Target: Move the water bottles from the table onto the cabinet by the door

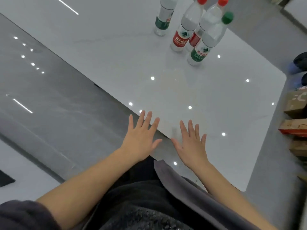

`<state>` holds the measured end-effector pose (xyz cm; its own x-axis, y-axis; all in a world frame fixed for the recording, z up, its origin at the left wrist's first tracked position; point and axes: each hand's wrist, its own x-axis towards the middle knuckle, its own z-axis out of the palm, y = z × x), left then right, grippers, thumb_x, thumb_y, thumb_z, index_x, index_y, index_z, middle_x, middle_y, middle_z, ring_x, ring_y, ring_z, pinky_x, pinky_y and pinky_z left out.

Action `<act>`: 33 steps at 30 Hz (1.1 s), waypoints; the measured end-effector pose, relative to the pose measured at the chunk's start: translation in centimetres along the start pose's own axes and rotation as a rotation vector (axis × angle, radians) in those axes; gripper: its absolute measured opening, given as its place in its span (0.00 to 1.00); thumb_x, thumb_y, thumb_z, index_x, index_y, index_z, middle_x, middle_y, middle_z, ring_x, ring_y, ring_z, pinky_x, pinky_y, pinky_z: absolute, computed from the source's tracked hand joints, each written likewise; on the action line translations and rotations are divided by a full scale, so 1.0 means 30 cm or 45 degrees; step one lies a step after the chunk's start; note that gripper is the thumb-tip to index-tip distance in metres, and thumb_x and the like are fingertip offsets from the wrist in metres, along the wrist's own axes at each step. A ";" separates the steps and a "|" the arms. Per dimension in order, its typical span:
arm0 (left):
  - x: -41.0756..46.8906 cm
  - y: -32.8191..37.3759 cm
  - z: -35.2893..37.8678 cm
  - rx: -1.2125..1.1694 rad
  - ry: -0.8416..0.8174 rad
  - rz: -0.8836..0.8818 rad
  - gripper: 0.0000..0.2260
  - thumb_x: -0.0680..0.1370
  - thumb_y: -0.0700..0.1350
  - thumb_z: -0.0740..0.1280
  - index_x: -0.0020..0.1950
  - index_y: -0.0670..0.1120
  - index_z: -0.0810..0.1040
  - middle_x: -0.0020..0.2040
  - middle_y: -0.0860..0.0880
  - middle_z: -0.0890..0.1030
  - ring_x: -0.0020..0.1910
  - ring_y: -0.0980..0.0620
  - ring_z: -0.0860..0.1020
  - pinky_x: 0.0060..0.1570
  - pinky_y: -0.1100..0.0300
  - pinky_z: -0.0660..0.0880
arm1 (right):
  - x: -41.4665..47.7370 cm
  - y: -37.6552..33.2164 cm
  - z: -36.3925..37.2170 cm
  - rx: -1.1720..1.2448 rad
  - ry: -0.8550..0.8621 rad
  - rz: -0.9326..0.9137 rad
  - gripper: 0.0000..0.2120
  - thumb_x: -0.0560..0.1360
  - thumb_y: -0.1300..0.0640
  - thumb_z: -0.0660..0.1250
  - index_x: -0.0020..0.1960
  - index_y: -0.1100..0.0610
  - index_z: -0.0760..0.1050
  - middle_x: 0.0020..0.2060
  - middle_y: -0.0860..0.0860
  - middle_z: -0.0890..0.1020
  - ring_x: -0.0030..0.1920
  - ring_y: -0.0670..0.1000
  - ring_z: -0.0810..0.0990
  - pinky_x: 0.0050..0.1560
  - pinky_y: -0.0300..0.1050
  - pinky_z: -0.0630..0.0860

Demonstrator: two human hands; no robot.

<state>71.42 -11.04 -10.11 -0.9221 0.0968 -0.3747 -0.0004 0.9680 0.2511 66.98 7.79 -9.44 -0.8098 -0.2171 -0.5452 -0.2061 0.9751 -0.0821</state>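
Observation:
Several clear water bottles stand upright at the far end of a glossy white table [207, 100]. Nearest is a green-capped, green-label bottle [205, 45]. Behind it stand a red-label bottle [184, 32] and a second red-capped bottle [201, 29], partly hidden. Farther left is another green-label bottle [163, 17], its cap out of frame. My left hand [141, 138] and my right hand [191, 143] are stretched out flat over the table's near edge, fingers spread, palms down, holding nothing and well short of the bottles. No cabinet or door is in view.
Grey glossy floor [49, 97] lies to the left of the table. Cardboard boxes [295, 113] are stacked at the right edge, with dark shoes [300, 63] above them. A grey chair back [182, 185] sits between my arms at the table's near corner.

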 end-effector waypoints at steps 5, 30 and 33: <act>0.203 -0.135 -0.087 0.069 -0.029 0.042 0.32 0.81 0.62 0.47 0.79 0.48 0.40 0.79 0.43 0.41 0.77 0.42 0.37 0.72 0.38 0.40 | 0.178 -0.061 -0.072 0.062 0.019 0.116 0.33 0.82 0.40 0.49 0.79 0.48 0.37 0.79 0.53 0.38 0.78 0.58 0.36 0.75 0.63 0.39; 1.232 -0.633 -0.540 -0.850 0.128 0.060 0.43 0.74 0.51 0.72 0.79 0.44 0.48 0.79 0.48 0.54 0.77 0.48 0.55 0.72 0.57 0.55 | 0.767 -0.330 -0.423 0.442 0.093 0.741 0.33 0.82 0.41 0.51 0.80 0.50 0.40 0.80 0.54 0.41 0.79 0.58 0.38 0.76 0.64 0.42; 1.341 -0.618 -0.576 -1.103 0.082 0.117 0.45 0.70 0.49 0.76 0.78 0.50 0.52 0.76 0.52 0.63 0.72 0.53 0.65 0.68 0.60 0.63 | 0.783 -0.330 -0.415 0.454 0.063 0.795 0.33 0.82 0.41 0.51 0.80 0.50 0.40 0.79 0.54 0.40 0.79 0.58 0.37 0.76 0.64 0.41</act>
<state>27.65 -29.10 -14.42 -0.9530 0.1274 -0.2748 -0.1948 0.4372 0.8780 43.17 -7.53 -11.06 -0.7434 0.3921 -0.5418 0.4885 0.8717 -0.0395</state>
